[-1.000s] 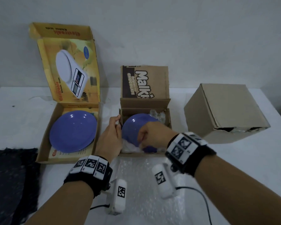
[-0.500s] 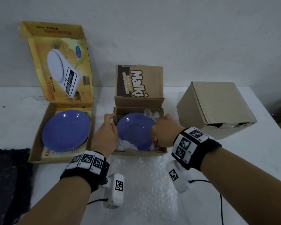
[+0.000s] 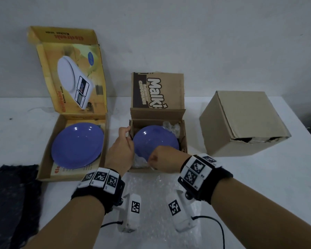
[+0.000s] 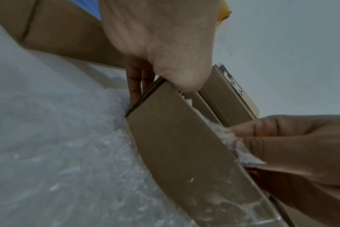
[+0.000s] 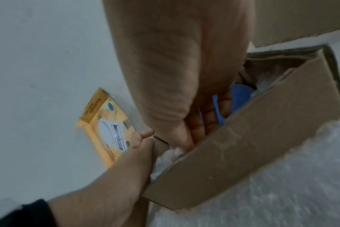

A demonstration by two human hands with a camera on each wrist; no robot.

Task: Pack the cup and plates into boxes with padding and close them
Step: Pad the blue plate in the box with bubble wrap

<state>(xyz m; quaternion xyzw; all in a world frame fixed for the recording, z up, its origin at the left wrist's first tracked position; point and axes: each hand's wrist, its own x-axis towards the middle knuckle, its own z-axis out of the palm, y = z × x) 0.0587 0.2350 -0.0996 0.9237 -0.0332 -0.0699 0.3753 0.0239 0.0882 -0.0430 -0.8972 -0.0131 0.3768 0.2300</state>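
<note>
White wall fills the upper part of the head view, and below it a white desk [image 3: 258, 177] carries three boxes. At centre stands a small brown cardboard box [image 3: 184, 141] with its printed lid raised. A round blue plate [image 3: 155, 139] lies inside it on crumpled clear plastic padding [image 3: 171, 127], which shows at the upper right corner and at the near edge.

The left hand [image 3: 121, 153] grips the left wall of this box: its thumb is over the rim and its fingers [image 4: 134, 86] are on the outside (the left wrist view shows this well). The right hand [image 3: 164, 161] is at the near edge of the same box, with its fingers curled and pinching the white padding beside the plate rim.

At the left of the frame an open yellow box with a kitchen scale picture [image 3: 72, 76] holds a second blue plate [image 3: 77, 145]. At the right a plain brown cardboard cube box [image 3: 241, 121] stands with its flaps folded over. A sheet of bubble wrap [image 3: 151, 203] lies on the desk under the wrists, and a dark blue cloth [image 3: 11, 203] is at the lower left.
</note>
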